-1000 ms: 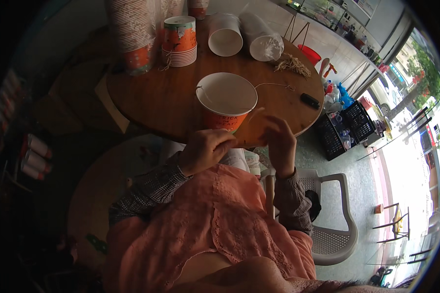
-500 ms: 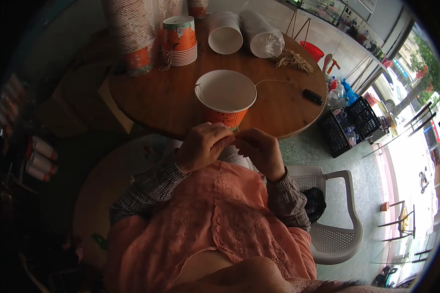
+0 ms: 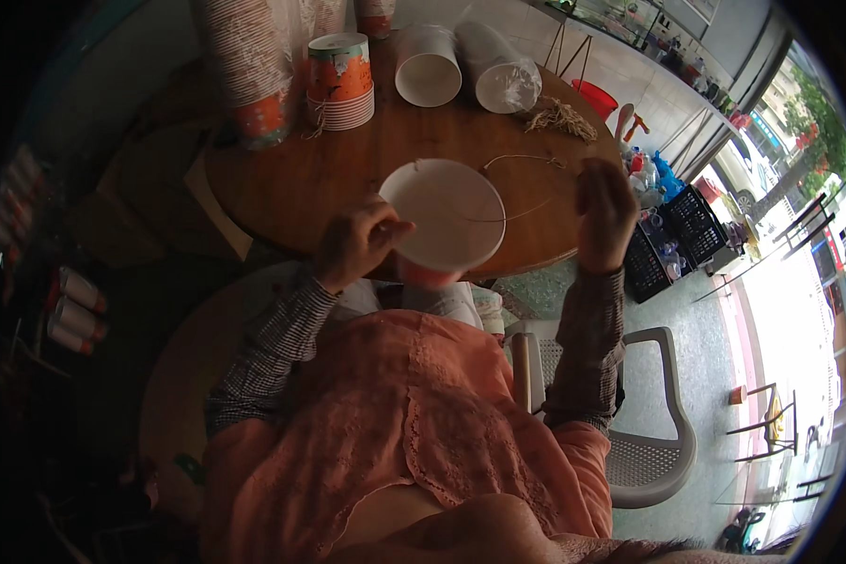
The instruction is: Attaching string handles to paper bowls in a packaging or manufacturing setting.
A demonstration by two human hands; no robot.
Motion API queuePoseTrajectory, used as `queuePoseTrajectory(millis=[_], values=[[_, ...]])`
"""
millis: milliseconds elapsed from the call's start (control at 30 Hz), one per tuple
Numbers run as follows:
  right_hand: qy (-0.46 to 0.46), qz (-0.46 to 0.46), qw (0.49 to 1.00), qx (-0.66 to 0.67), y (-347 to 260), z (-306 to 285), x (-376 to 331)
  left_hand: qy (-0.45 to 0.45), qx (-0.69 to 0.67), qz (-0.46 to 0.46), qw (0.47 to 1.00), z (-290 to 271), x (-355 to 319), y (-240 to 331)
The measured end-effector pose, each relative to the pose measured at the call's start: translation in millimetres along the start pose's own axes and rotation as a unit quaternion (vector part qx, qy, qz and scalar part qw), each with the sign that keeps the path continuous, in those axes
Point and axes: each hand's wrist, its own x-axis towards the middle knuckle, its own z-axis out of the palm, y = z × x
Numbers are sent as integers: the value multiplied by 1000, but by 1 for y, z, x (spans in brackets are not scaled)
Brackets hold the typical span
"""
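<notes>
A paper bucket (image 3: 446, 218), white inside and orange outside, stands upright at the near edge of the round wooden table (image 3: 301, 183). My left hand (image 3: 355, 242) grips its rim on the left side. My right hand (image 3: 603, 212) is raised to the right of the bucket, fingers closed on a thin string (image 3: 526, 209) that runs from the hand back across the bucket's mouth. A second loop of string (image 3: 522, 160) lies on the table behind the bucket.
Tall stacks of orange-patterned paper buckets (image 3: 254, 66) and a shorter stack (image 3: 340, 80) stand at the table's far left. Two wrapped white stacks (image 3: 428, 64) lie on their sides at the back. A bundle of strings (image 3: 559, 117) lies beyond. A white plastic chair (image 3: 649, 442) is on the right.
My right hand has pulled away from the bucket, up and to the right, drawing the string out. My left hand moved from the bucket's front to its rim.
</notes>
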Motion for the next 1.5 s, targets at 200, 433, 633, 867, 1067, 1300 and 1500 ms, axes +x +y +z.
queuePoseTrajectory(millis=[200,433,633,867,1067,1300,1500], values=[[126,6,979,162,33,-46,37,-55,0,-11,998,-26,0,-19],[183,-41,958,217,63,-93,46,-71,-7,5,997,-32,9,-34],[191,-25,957,217,68,-91,37,-76,3,14,997,-25,14,-30],[20,-231,972,-35,-27,-19,64,-50,45,23,997,-7,18,-14],[-280,-86,801,523,-138,93,81,-49,46,26,997,-2,20,-10],[-219,-393,892,47,-146,115,84,-33,78,8,996,3,23,-7],[-232,-174,955,-66,-134,89,50,15,65,-42,997,8,25,-15]])
